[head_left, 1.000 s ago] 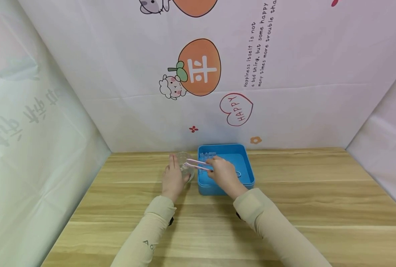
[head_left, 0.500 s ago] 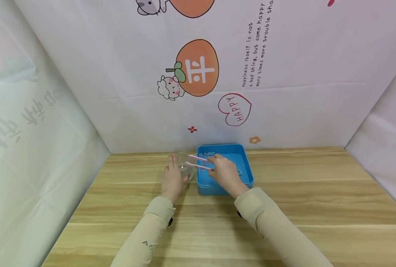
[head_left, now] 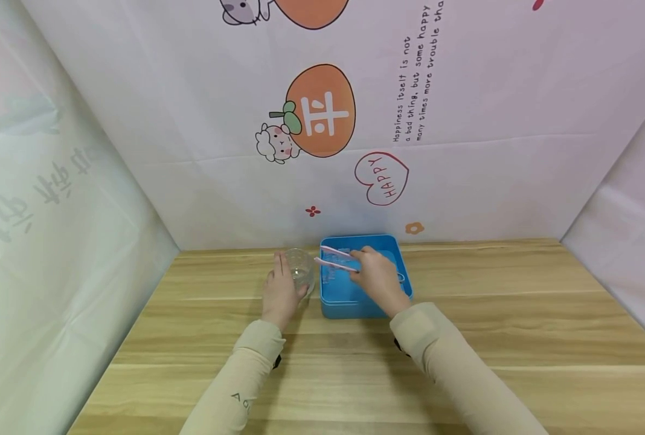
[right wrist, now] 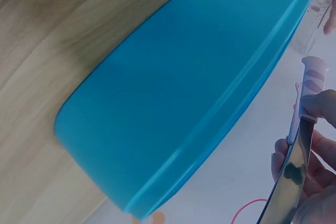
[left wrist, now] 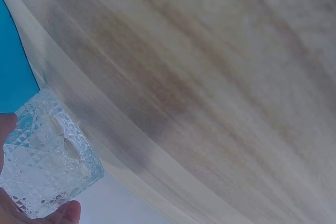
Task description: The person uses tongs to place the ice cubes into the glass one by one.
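At centre frame, your left hand [head_left: 281, 294] grips a clear, round, diamond-patterned cup [head_left: 303, 273]. To its right, your right hand [head_left: 381, 281] pinches slim pink tweezers [head_left: 336, 265], moved from cup to blue rectangular box [head_left: 352, 310], apparently shifting work there.

In the head view, you faced a white printed cloth [head_left: 491, 151], its orange fruit [head_left: 322, 110] at 12 o'clock, a sheep [head_left: 275, 144] at 11 o'clock, English lettering [head_left: 418, 72] at 1 o'clock and a red heart [head_left: 382, 179] at 2 o'clock. A left cloth [head_left: 56, 254] hung at your 9 o'clock, a right cloth [head_left: 635, 211] at your 3 o'clock; the wood-grain table [head_left: 333, 374] spread to 6 o'clock.
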Demonstrator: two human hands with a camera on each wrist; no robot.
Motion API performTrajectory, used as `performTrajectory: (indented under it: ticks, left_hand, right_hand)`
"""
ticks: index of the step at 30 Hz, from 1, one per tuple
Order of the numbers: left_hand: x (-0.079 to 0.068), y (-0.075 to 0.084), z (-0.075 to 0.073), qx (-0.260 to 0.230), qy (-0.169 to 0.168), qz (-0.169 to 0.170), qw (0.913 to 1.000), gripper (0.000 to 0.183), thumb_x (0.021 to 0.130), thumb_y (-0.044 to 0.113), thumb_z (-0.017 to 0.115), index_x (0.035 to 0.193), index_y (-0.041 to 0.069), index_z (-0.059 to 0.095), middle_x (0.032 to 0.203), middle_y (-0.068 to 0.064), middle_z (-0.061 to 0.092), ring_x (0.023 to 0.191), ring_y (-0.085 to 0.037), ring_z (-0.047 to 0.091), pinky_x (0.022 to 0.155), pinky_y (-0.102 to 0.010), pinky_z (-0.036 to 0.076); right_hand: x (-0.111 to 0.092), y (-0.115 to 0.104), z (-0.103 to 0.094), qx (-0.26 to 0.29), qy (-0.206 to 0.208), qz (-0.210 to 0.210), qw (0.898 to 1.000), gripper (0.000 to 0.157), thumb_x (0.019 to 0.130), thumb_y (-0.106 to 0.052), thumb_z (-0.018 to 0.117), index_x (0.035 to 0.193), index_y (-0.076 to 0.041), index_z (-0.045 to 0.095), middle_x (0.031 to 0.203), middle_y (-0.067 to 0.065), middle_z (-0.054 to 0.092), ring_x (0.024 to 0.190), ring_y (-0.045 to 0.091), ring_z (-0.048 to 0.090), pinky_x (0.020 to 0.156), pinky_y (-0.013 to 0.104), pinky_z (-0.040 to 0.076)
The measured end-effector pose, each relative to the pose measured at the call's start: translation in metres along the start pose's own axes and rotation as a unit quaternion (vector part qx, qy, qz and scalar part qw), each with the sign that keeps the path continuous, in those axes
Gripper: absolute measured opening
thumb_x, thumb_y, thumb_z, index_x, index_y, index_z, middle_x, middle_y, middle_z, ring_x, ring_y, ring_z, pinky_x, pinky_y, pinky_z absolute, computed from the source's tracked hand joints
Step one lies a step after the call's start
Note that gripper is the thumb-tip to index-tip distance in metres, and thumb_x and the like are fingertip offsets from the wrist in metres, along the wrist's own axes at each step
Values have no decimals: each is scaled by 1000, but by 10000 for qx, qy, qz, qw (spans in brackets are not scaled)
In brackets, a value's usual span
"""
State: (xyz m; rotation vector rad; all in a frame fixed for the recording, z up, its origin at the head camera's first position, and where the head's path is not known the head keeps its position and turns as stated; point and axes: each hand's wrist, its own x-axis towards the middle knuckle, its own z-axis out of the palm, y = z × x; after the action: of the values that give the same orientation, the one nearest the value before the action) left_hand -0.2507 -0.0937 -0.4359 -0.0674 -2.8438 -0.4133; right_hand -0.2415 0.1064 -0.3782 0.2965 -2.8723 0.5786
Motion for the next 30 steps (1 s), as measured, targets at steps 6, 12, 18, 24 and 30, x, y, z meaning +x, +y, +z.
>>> performTrajectory:
  ticks: [6, 12, 18, 24, 30]
  left_hand:
    - [0, 0, 1, 14, -31, -40, 10000, 94, 83, 39, 72, 149, -5, 21, 155, -21, 27, 114, -37, 56, 95, -46, 50]
    - [0, 1, -1, -39, -99, -94, 9999, 94, 83, 37, 72, 149, -5, 20, 155, -21, 26, 116, -38, 55, 95, -47, 50]
    - [0, 1, -1, -61, -103, -73, 9999, 95, 83, 38, 72, 149, -6, 20, 155, -21, 26, 115, -38, 55, 94, -48, 50]
    - [1, 1, 0, -76, -51, -54, 9999, 94, 82, 37, 73, 148, -6, 22, 155, -21, 27, 114, -38, 56, 93, -48, 51]
    - [1, 0, -1, -56, -50, -48, 10000, 93, 83, 37, 72, 148, -6, 22, 155, -21, 27, 114, -38, 56, 93, -47, 51]
  right_hand:
    - [0, 10, 1, -124, 8, 41, 9999, 42, 81, -18, 75, 120, -5, 66, 106, 14, 67, 82, 25, 64, 63, 34, 57]
    - [-1, 19, 6, -240, 28, 17, 9997, 41, 81, -18, 75, 119, -4, 67, 113, 16, 67, 90, 28, 66, 69, 37, 58]
    - [-1, 23, 10, -310, -119, 105, 9994, 40, 81, -17, 75, 118, -4, 67, 112, 16, 67, 92, 29, 66, 71, 39, 58]
    - [-2, 23, 13, -200, -543, 345, 9977, 36, 82, -13, 74, 116, -3, 68, 112, 16, 67, 96, 29, 65, 71, 37, 58]
    - [-2, 23, 20, -274, -687, 473, 9961, 36, 81, -15, 75, 115, -3, 69, 111, 15, 68, 97, 29, 66, 75, 40, 58]
